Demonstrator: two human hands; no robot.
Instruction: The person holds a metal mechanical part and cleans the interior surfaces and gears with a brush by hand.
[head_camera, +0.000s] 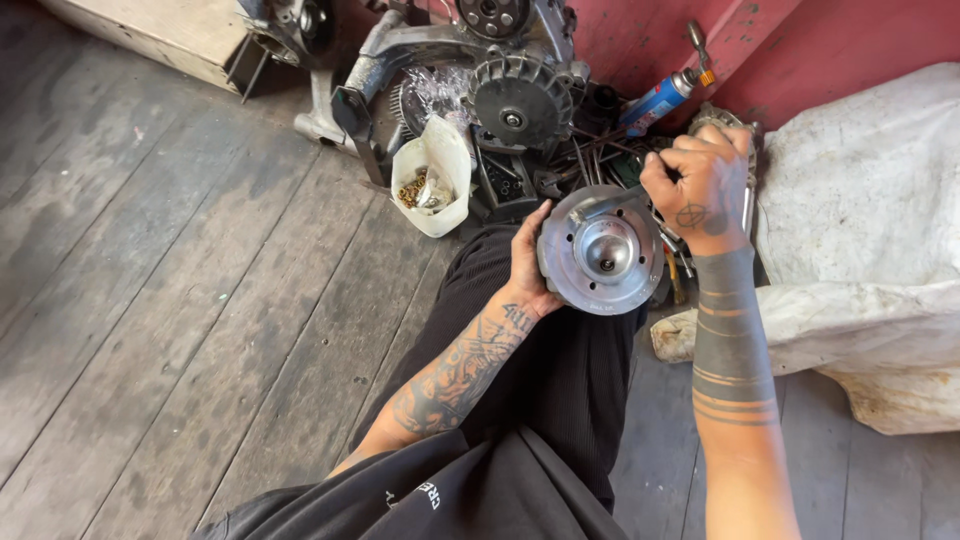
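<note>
The left hand (528, 268) grasps the round metal engine part (600, 250) by its left rim, fingers wrapped behind it, and holds it above the person's lap with its machined domed face turned up toward the camera. The right hand (697, 178) is clenched just above and to the right of the part, its grip closed around something small that cannot be identified. Directly beyond the hands lies a heap of dark tools and rods (590, 150), with a blue spray can (662, 97) leaning against the red wall (830, 40). A finned round fan wheel (520, 97) sits among engine castings farther back. A white plastic bag (432, 172) holding small brass-coloured hardware stands to the left on the wooden plank floor (170, 300). A white sack (870, 220) lies at the right.
</note>
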